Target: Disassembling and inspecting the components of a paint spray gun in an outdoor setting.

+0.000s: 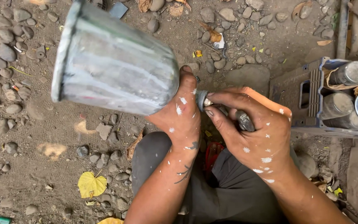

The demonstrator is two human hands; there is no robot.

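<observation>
Paint-streaked metal cup (112,62) nearest, left hand (181,114) clamped on its base; right hand (253,132) fingers pinch threaded fitting (201,99). Keep cup steady, turn squarely.

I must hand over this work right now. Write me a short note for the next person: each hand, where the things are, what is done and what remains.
Left hand: grips the narrow end of the grey metal cup, held on its side over the stony ground.
Right hand: holds a small metal fitting against the cup's base, a dark tool in the fingers.
Crate of tins at right.
Done: fitting at the base.
Left: cannot tell whether it is tight.
</observation>
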